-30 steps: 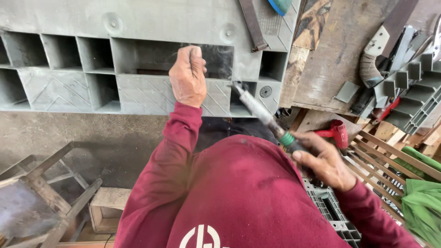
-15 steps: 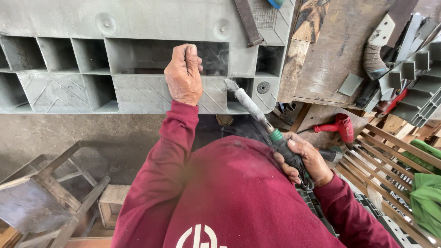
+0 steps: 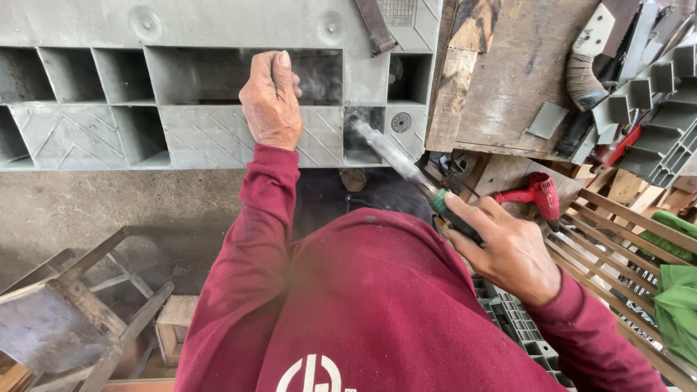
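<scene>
My left hand [image 3: 271,98] grips a rib of the grey plastic pallet [image 3: 181,87], which stands on its side in front of me. My right hand [image 3: 508,250] is closed around the dark, green-collared handle of a soldering iron [image 3: 406,168]. Its long metal tip points up and left and touches the pallet's lower edge near a round boss. Thin smoke rises at the tip. Both arms wear dark red sleeves.
A red power tool [image 3: 539,194] lies on the wooden bench [image 3: 523,80] to the right, among grey plastic pieces [image 3: 639,101]. A wooden slatted frame [image 3: 624,239] sits lower right, a small wooden stool [image 3: 72,312] lower left, and a grey crate [image 3: 519,327] below my right arm.
The soldering iron's tip has stayed near the pallet's lower edge while my right hand shifted slightly. Smoke now shows at the tip. My left hand keeps its grip.
</scene>
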